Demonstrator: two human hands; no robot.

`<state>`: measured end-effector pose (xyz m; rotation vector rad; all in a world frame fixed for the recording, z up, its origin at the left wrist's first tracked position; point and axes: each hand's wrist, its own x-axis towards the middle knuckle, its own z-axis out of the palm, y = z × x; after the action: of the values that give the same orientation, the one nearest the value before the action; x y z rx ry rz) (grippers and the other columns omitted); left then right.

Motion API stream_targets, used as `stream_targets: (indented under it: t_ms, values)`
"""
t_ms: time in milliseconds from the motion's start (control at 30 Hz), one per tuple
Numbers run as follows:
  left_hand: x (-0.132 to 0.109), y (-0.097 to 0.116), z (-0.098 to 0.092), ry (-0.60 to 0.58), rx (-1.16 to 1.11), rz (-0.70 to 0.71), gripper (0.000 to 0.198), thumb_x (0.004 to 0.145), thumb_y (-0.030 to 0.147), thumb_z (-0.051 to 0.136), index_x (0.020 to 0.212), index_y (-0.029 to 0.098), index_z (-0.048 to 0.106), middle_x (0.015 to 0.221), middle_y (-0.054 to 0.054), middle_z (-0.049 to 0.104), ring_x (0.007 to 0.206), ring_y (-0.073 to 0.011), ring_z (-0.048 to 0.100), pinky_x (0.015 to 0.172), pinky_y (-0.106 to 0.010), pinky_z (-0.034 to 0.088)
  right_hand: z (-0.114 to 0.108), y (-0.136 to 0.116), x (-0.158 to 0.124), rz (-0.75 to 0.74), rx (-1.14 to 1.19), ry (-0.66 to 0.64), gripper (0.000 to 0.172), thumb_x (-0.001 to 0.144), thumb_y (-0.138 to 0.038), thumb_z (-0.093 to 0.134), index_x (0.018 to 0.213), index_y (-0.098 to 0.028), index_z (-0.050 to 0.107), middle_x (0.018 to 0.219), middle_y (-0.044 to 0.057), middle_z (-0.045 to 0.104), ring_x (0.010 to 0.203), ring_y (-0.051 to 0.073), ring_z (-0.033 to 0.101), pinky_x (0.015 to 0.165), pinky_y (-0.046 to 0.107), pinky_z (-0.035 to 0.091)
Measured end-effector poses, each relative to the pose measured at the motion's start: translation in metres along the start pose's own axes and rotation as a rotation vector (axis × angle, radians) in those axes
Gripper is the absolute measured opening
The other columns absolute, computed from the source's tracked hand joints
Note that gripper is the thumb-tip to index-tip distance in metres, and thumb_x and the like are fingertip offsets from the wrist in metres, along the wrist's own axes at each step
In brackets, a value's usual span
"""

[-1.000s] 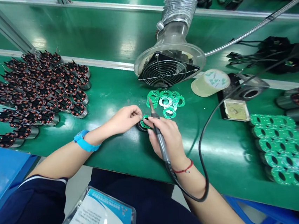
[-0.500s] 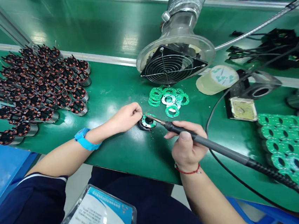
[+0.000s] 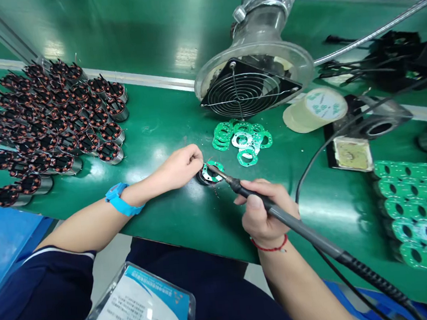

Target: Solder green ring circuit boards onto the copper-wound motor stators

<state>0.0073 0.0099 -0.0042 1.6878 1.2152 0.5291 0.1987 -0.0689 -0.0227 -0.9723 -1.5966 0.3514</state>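
My right hand (image 3: 269, 207) grips a soldering iron (image 3: 303, 229) by its dark handle. The iron's tip reaches over a green ring-shaped circuit board (image 3: 218, 169), which sits on top of a motor stator (image 3: 205, 179) on the bench. At the stator's left edge is my left hand (image 3: 184, 165), its fingers closed in a pinch. What those fingers hold, if anything, is hidden. Thin wires stick out around the stator. Behind it lies a loose pile of green ring boards (image 3: 244, 139).
Rows of wound stators (image 3: 55, 125) fill the left side. A fan with a clear hood (image 3: 248, 91) hangs behind the boards. To the right stand a tape roll (image 3: 314, 110), an iron stand with a sponge (image 3: 352, 154) and rows of stators topped with boards (image 3: 417, 211). The iron's cable (image 3: 303, 176) crosses the bench.
My right hand has shifted slightly left, and the iron's handle now slopes more steeply. The tip remains over the ring board. My left hand has stayed at the stator.
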Motion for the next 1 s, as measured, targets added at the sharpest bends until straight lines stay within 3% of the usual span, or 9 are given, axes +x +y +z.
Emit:
stream_targets:
  t_ms: [200, 300, 400, 500, 633, 767, 900, 1000]
  values:
    - [0.000, 0.002, 0.000, 0.008, 0.032, 0.017, 0.008, 0.080, 0.015, 0.044, 0.074, 0.018, 0.048, 0.072, 0.002, 0.054, 0.066, -0.0118, 0.046, 0.060, -0.026, 0.033, -0.001, 0.001, 0.000, -0.085, -0.051, -0.027, 0.020, 0.088, -0.022, 0.058, 0.106, -0.019, 0.067, 0.065, -0.001, 0.064, 0.051, 0.015, 0.060, 0.051, 0.031, 0.048]
    - [0.001, 0.003, 0.000, 0.005, 0.061, 0.035, 0.008, 0.078, 0.013, 0.045, 0.073, 0.019, 0.046, 0.070, 0.003, 0.053, 0.063, -0.0115, 0.044, 0.059, -0.026, 0.032, 0.001, 0.003, -0.003, -0.060, -0.044, 0.071, 0.024, 0.090, -0.024, 0.058, 0.113, -0.021, 0.065, 0.069, -0.001, 0.065, 0.053, 0.015, 0.064, 0.053, 0.032, 0.052]
    - [0.001, 0.005, -0.001, 0.002, 0.091, 0.042, 0.009, 0.077, 0.011, 0.046, 0.072, 0.019, 0.046, 0.069, 0.003, 0.053, 0.063, -0.0117, 0.044, 0.060, -0.027, 0.032, 0.006, 0.003, -0.003, 0.043, -0.012, 0.136, 0.034, 0.092, -0.023, 0.056, 0.126, -0.023, 0.058, 0.089, 0.003, 0.070, 0.067, 0.018, 0.071, 0.055, 0.033, 0.057]
    - [0.001, 0.008, -0.002, -0.003, 0.104, 0.040, 0.010, 0.076, 0.010, 0.046, 0.071, 0.019, 0.045, 0.068, 0.003, 0.053, 0.063, -0.0117, 0.044, 0.061, -0.027, 0.033, 0.010, 0.002, 0.000, 0.169, -0.029, 0.058, 0.042, 0.096, -0.025, 0.050, 0.137, -0.026, 0.047, 0.103, 0.007, 0.071, 0.090, 0.023, 0.073, 0.072, 0.040, 0.061]
    - [0.002, 0.011, -0.003, -0.009, 0.126, 0.030, 0.011, 0.075, 0.009, 0.047, 0.071, 0.019, 0.045, 0.068, 0.003, 0.053, 0.064, -0.0119, 0.046, 0.061, -0.027, 0.033, 0.014, 0.004, 0.003, 0.220, -0.226, -0.125, 0.039, 0.093, -0.028, 0.056, 0.131, -0.027, 0.048, 0.106, 0.008, 0.072, 0.108, 0.026, 0.067, 0.095, 0.050, 0.053]
    - [0.002, 0.010, -0.003, -0.006, 0.129, 0.022, 0.011, 0.076, 0.008, 0.047, 0.071, 0.018, 0.046, 0.069, 0.002, 0.054, 0.065, -0.0123, 0.048, 0.062, -0.027, 0.035, 0.018, 0.006, 0.001, 0.224, -0.224, -0.274, 0.057, 0.083, -0.035, 0.069, 0.133, -0.025, 0.043, 0.123, 0.012, 0.065, 0.114, 0.028, 0.063, 0.097, 0.049, 0.052]
    - [-0.004, 0.008, -0.009, -0.022, 0.103, 0.009, 0.010, 0.080, 0.011, 0.048, 0.086, 0.018, 0.048, 0.080, 0.000, 0.058, 0.072, -0.0134, 0.054, 0.066, -0.027, 0.042, 0.021, 0.006, -0.002, 0.239, -0.238, -0.307, 0.058, 0.083, -0.033, 0.068, 0.134, -0.024, 0.041, 0.126, 0.013, 0.062, 0.118, 0.028, 0.061, 0.098, 0.049, 0.051]
    - [-0.015, 0.014, -0.012, -0.069, 0.238, -0.018, 0.009, 0.085, 0.023, 0.050, 0.092, 0.019, 0.046, 0.084, -0.002, 0.059, 0.075, -0.0168, 0.057, 0.067, -0.030, 0.044, 0.019, 0.004, -0.002, 0.212, -0.237, -0.327, 0.058, 0.083, -0.028, 0.065, 0.135, -0.023, 0.039, 0.128, 0.014, 0.061, 0.119, 0.028, 0.060, 0.099, 0.049, 0.051]
